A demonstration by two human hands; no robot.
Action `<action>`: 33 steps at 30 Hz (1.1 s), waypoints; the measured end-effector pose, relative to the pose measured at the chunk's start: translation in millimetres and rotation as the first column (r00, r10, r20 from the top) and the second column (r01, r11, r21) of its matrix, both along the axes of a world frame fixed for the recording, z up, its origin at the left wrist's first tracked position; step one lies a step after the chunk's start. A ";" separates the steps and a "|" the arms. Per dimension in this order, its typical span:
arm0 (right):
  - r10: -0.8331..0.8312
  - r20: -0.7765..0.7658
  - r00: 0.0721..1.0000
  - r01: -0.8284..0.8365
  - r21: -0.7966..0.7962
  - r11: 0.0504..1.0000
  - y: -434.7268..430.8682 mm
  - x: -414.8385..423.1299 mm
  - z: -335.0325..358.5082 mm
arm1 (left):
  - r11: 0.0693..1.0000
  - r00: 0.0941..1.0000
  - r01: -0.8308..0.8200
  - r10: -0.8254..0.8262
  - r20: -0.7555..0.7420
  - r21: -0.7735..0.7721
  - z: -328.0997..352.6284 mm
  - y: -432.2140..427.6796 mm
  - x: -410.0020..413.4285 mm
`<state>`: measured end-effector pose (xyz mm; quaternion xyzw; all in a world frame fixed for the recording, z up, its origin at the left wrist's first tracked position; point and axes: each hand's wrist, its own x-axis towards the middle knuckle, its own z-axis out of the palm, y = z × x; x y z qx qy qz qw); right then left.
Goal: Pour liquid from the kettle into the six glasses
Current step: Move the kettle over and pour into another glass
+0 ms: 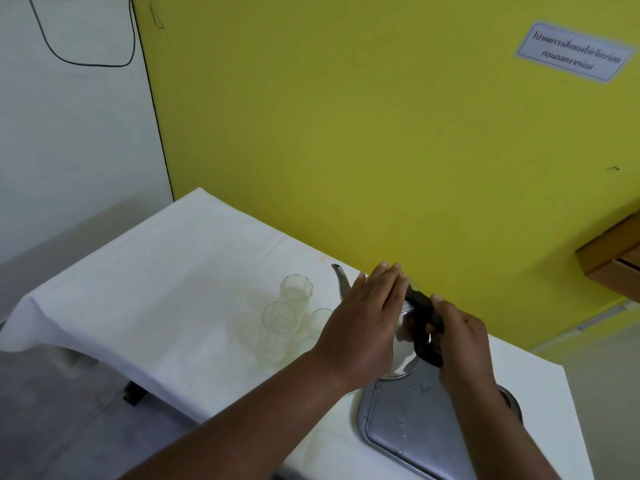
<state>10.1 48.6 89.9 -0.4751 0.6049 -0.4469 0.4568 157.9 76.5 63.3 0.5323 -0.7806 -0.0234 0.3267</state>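
Your right hand (460,337) grips the kettle (401,327) by its black handle (420,327) while your left hand (367,317) rests flat, fingers extended, on its top, beside the glasses (278,317).

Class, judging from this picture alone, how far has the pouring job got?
Done: nothing clearly; the glasses in view look empty, and only three show. In hand: right hand grips the kettle handle, left hand rests flat on its top; it stands upright on the tray. Left: apparently all the pouring.
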 end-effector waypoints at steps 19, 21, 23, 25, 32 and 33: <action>0.250 -0.468 0.848 -0.232 0.098 0.968 35.5 -40.4 -9.9 | 0.981 0.997 0.069 -0.075 0.025 0.182 -51.8 63.0 -20.2; 0.224 -0.502 0.835 -0.207 0.090 0.974 34.7 -40.8 -10.0 | 0.979 0.997 0.073 -0.077 0.012 0.193 -53.1 65.4 -21.0; 0.234 -0.527 0.817 -0.215 0.098 0.972 35.3 -40.0 -9.2 | 0.976 0.997 0.080 -0.079 -0.011 0.203 -54.5 67.5 -21.5; 0.241 -0.557 0.795 -0.222 0.101 0.970 36.0 -39.1 -7.2 | 0.975 0.996 0.082 -0.077 -0.034 0.204 -56.0 68.9 -21.9; 0.248 -0.616 0.748 -0.224 0.117 0.968 36.6 -38.2 -2.6 | 0.971 0.994 0.098 -0.085 -0.068 0.220 -55.8 69.8 -24.0; 0.243 -0.625 0.742 -0.221 0.114 0.969 36.0 -38.5 -2.3 | 0.970 0.994 0.101 -0.089 -0.065 0.223 -55.5 69.7 -24.1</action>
